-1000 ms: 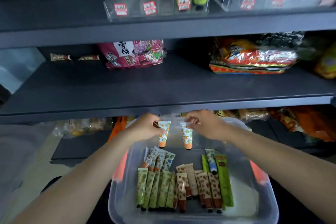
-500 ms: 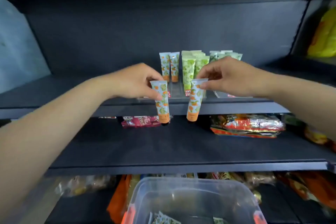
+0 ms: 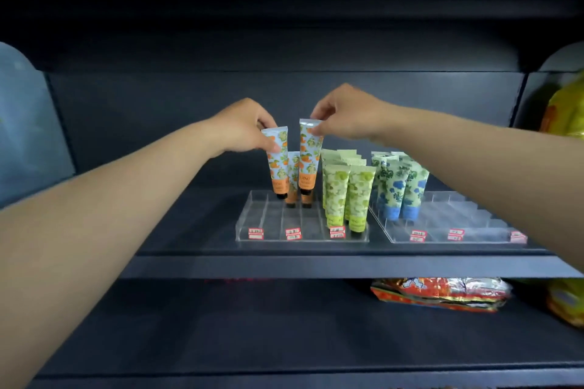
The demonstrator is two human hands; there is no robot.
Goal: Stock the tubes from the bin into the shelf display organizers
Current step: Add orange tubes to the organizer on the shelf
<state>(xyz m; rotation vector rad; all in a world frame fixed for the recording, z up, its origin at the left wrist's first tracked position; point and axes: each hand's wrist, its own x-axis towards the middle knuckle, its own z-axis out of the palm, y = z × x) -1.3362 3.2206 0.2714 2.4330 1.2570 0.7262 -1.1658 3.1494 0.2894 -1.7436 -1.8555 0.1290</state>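
Observation:
My left hand (image 3: 245,128) pinches the flat top of an orange-patterned tube (image 3: 278,164), cap down, over the back left of the clear organizer (image 3: 271,226). My right hand (image 3: 344,117) pinches a second orange tube (image 3: 309,156) the same way, just to its right. Both tubes hang above the slots, in front of two orange tubes (image 3: 293,181) standing in the organizer. Green tubes (image 3: 344,192) fill its right column. Blue tubes (image 3: 398,189) stand in a second clear organizer (image 3: 458,224) to the right. The bin is out of view.
Both organizers sit on a dark shelf (image 3: 284,265) with red-and-white price tags (image 3: 293,233) on their front walls. A snack bag (image 3: 442,294) lies on the shelf below, at the right. Yellow bags (image 3: 565,113) sit at the far right.
Both hands rose with their orange tubes from the bin to the upper shelf and now hold them over the organizer's back left slots. The view tilted up, so the bin dropped out of sight.

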